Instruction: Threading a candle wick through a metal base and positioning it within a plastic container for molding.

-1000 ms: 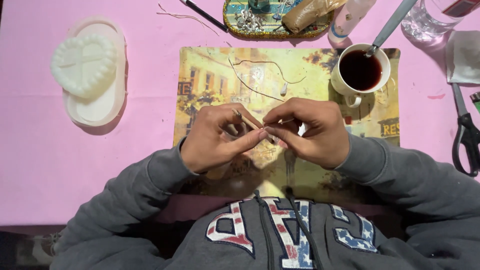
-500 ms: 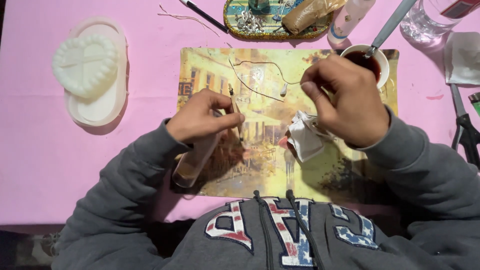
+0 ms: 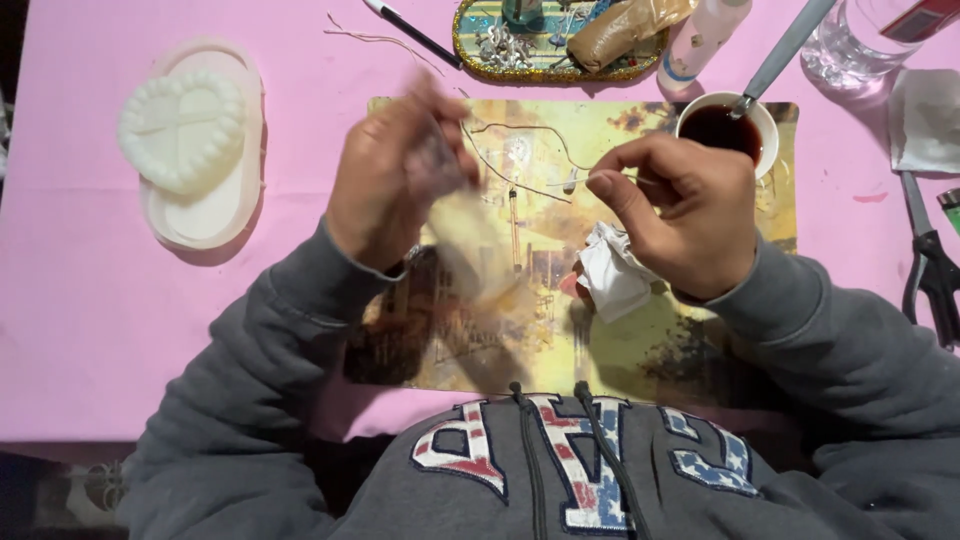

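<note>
Both hands have shifted since the earlier frames: a second ago they were pressed together low over the placemat [image 3: 700, 350], and now they are apart and higher. The left hand [image 3: 395, 180] has risen toward the mat's upper left corner and is blurred with motion; it is closed around a pale, soft-looking thing [image 3: 470, 250] that trails down and to the right from the fist, too smeared to name. The right hand [image 3: 680, 210] sits near the mat's upper right, its thumb and forefinger pinched narrow on a thin wire [image 3: 520, 135] that loops across the top of the mat between the two hands. A crumpled tissue [image 3: 612, 275] lies on the mat just below the right hand.

A cup [image 3: 728, 125] of dark liquid stands at the mat's top right corner, with a metal handle [image 3: 785, 50] resting in it. On the pink tabletop [image 3: 80, 330], a white heart-shaped piece [image 3: 182, 128] lies on a pale oval tray [image 3: 215, 205] well to the left. A glittery tray [image 3: 560, 72] of small bits sits at the top edge, with a pen [image 3: 412, 32] beside it. Scissors [image 3: 930, 260] lie at the far right.
</note>
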